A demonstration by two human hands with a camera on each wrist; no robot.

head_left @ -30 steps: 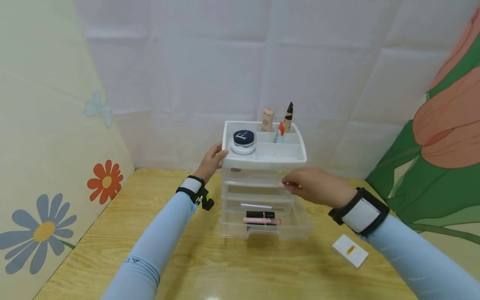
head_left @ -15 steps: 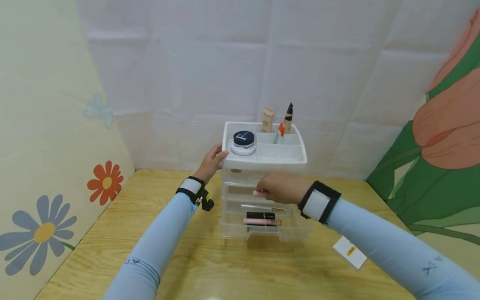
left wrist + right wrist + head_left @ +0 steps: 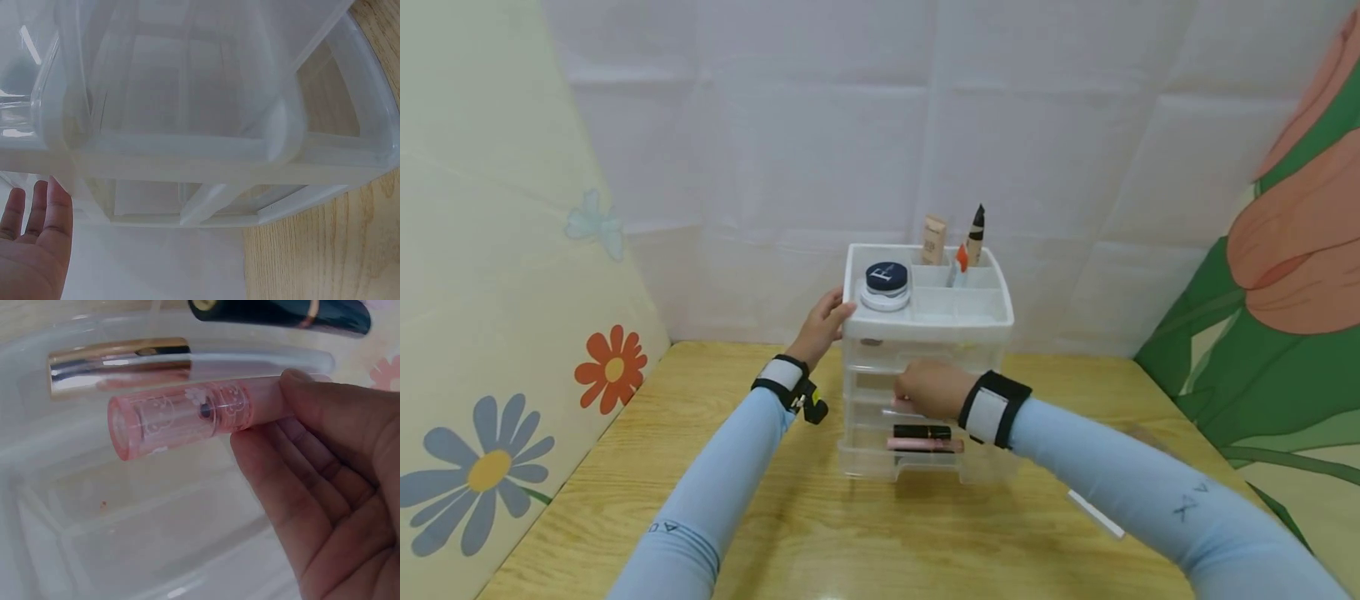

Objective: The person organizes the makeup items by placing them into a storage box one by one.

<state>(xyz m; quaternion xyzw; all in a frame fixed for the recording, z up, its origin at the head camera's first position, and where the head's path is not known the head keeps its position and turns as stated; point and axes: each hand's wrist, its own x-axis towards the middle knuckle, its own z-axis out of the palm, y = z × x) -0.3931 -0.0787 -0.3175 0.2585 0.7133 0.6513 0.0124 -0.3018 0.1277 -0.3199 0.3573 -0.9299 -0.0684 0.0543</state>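
Note:
A white organizer (image 3: pixel 928 332) with clear drawers stands on the table, its bottom drawer (image 3: pixel 863 463) pulled out. My left hand (image 3: pixel 822 327) rests against its upper left side, thumb near the front rim; the left wrist view has straight fingers (image 3: pixel 57 215) touching the side. My right hand (image 3: pixel 936 387) pinches a pink lip gloss tube (image 3: pixel 181 419) between thumb and fingers, over the pulled-out drawer. In that drawer lie a slim stick with a shiny gold-silver end (image 3: pixel 119 365), a black tube (image 3: pixel 281 311) and a pink tube (image 3: pixel 917 444).
On the organizer's top sit a dark-lidded round jar (image 3: pixel 887 275), a beige tube (image 3: pixel 934 240), a black-capped bottle (image 3: pixel 976 237) and an orange-capped tube (image 3: pixel 961 262). A flat white box (image 3: pixel 1097 514) lies right, partly behind my right sleeve.
My right hand has moved left and down with the pink lip gloss tube, from the organizer's right front to over the pulled-out drawer. My left hand has stayed in place.

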